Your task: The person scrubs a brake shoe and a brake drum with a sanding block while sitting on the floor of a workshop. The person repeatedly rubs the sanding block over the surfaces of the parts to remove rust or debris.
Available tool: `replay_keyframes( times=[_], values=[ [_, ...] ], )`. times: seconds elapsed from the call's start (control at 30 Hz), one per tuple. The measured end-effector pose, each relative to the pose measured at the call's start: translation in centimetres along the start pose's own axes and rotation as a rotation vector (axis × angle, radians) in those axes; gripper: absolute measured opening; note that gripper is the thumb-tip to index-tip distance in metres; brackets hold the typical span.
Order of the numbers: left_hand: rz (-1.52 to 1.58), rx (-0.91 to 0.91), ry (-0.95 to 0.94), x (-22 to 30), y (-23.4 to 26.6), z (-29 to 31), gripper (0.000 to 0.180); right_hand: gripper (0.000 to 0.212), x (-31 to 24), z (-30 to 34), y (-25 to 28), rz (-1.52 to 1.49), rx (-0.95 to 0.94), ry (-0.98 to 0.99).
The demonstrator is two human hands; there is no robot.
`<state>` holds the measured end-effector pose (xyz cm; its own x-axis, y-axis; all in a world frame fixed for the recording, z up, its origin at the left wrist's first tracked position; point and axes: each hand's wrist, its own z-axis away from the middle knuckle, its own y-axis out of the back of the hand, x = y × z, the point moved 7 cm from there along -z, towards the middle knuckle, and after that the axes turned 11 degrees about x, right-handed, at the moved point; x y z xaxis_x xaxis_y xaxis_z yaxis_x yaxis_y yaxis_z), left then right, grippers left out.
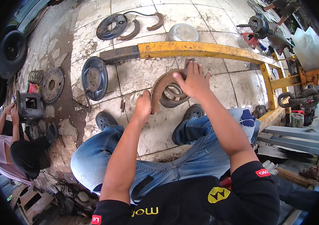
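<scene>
With the left grip (143,107) clamped around the lower end of a curved brown brake shoe (157,90), holding it just beyond the feet, over the tiled floor (242,90). With the right grip (195,83) apart, fingers spread, touching the shoe's upper end; cannot tell what lies beneath the palm. Cannot tell, either, whether resting on the tiles or held just above them. Inside the shoe's curve, see a ringed metal piece (172,103), partly covered. To the left, note a black backing plate (102,80) near one end of a yellow and dark metal bar (204,48). Beyond the bar, find a second black plate (121,23), two more curved shoes (155,21) and a round silvery dish (183,33). At far left, see a co-worker's hands (14,110) touching a grey metal housing (32,113).
</scene>
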<state>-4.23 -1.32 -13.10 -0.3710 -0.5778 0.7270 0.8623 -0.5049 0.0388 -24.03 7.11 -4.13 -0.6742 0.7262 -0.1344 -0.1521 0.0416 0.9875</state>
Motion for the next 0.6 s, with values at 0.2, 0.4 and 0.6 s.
replay_keyframes(
  times=[0.2, 0.4, 0.6],
  values=[
    [-0.015, 0.030, -0.015, -0.1, 0.2, 0.1, 0.040, 0.096, -1.1, 2.1, -0.5, 0.060, 0.005, 0.078],
    [-0.020, 0.001, -0.011, -0.5, 0.1, -0.1, 0.041, 0.095, -0.8, 0.7, -0.5, 0.108, 0.008, 0.007],
    [-0.012, -0.006, -0.020, 0.3, -0.2, 0.7, 0.041, 0.097, 0.3, -0.2, -0.5, -0.010, -0.014, -0.012]
  ],
)
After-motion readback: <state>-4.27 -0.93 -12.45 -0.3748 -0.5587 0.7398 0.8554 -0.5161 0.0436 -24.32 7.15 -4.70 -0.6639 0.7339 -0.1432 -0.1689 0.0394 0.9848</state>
